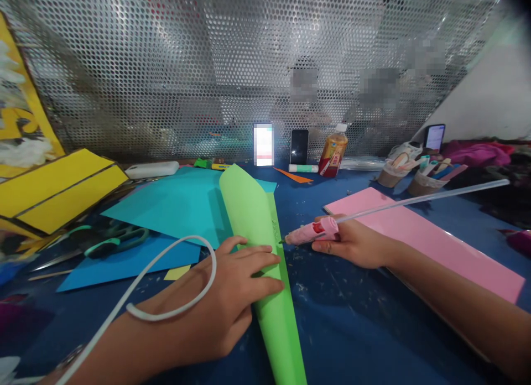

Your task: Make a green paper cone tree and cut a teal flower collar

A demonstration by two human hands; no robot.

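While the left hand lies flat with its fingers spread on a bright green paper cone, the right hand closes around the grip of a pink plastic hot glue gun. Its dark metal nozzle sits just beside the long edge of the cone. The cone lies between the hands on a blue work table, running from the far side past the near edge of the view.

Hazards are as follows. The nozzle points toward the left fingers and lies near them, so a slip of the right hand could bring hot metal or molten glue onto skin. If the left hand lifts, the rolled paper may spring open, since hand pressure appears to be holding it closed. A thin white cord loops over the left wrist; tension on it could jerk the hand and shift the cone. A long clear glue stick projects from the rear of the gun above a pink card sheet, and knocking it could swing the nozzle off line.

Small marks on the green paper near the nozzle are too small to read. A plastic bottle of amber liquid with a white cap stands at the far side, but no brand or label text is legible.
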